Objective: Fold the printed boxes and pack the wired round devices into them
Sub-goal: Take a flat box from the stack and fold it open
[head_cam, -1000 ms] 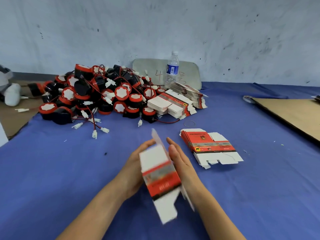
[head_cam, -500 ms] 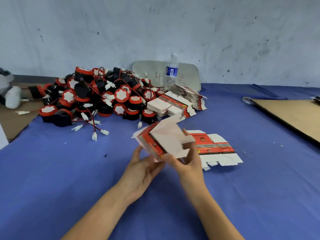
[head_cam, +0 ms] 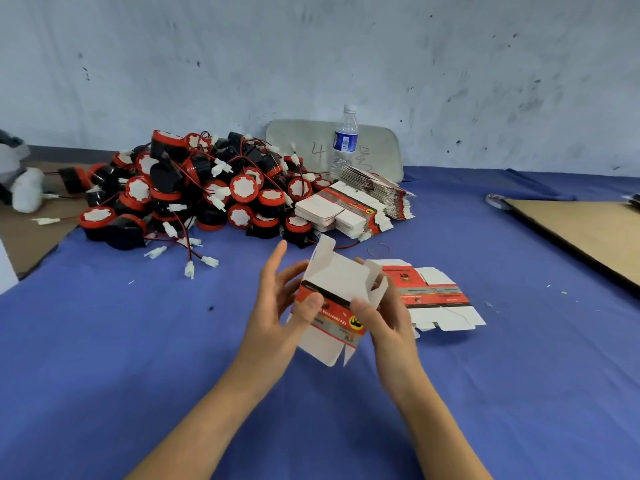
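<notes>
Both hands hold 1 printed box (head_cam: pixel 337 299) in the air above the bench (head_cam: pixel 138 358), directly in front of the person. The left hand (head_cam: pixel 280 306) pinches the left side with its thumb on the red band. The right hand (head_cam: pixel 384 317) grips the right side, thumb on the front panel and fingers behind. The box is opened into a sleeve: the top flaps stand up and the bottom flaps hang unfolded, so neither end is closed. Whether any far-side flap is tucked cannot be confirmed from this angle. No device shows inside, and no closed, packed box is in view, so the task appears to be at an early stage. The round devices (head_cam: pixel 194 195) lie in 1 heap at the back left, well apart from the hands. Remaining stock consists of a few flat blanks (head_cam: pixel 436 296) just beside the right hand and 2 larger stacks (head_cam: pixel 346 211) near the water bottle (head_cam: pixel 344 140). For clearance, bare bench lies to the left of the hands and nearer the person. Wired connectors (head_cam: pixel 194 265) trail from the heap toward the hands and may snag. The cardboard sheet (head_cam: pixel 588 230) at the right presents an edge, well apart. The near bench edge is out of view.
</notes>
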{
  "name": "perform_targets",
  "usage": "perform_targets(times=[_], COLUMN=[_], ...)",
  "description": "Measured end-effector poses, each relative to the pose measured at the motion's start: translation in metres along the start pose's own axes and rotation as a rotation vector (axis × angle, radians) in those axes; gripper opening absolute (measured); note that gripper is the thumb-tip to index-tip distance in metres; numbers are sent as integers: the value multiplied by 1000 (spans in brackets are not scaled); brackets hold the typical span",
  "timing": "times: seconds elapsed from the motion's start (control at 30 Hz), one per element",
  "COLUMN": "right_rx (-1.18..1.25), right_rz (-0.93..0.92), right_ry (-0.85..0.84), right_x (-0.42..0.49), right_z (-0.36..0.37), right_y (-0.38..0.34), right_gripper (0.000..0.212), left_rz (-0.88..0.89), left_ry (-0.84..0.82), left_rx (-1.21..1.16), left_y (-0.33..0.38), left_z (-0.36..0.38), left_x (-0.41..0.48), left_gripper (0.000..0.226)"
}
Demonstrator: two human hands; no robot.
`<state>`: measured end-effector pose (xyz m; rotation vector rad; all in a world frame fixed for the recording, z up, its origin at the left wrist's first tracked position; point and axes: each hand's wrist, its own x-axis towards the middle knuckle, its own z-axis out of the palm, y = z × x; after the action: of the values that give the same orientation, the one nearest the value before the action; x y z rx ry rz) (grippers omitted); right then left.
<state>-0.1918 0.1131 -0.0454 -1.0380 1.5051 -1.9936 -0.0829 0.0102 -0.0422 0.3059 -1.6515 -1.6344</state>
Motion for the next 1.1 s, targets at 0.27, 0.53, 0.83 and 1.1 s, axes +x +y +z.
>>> perform_targets(times=[0.27,0.53,0.83,1.1], right_rx=[27,-73,19,-74], right_rz=[-13,-82,-106,-86], right_ry=[-22,73,132,163], right_x=[-3,-1,-1,-1], right_z=[1,-1,0,1], right_y=[-2,-3,-2,-1], right_gripper=[42,30,17,22], left_rz=[-20,-49,-41,36], left_ry=[-23,-88,-53,-23], left_rx=[48,69,31,160], left_y=[0,-1,-5,-10], left_z=[-1,-6,-5,-5], left_x=[-1,1,2,3], left_gripper=[51,35,34,31])
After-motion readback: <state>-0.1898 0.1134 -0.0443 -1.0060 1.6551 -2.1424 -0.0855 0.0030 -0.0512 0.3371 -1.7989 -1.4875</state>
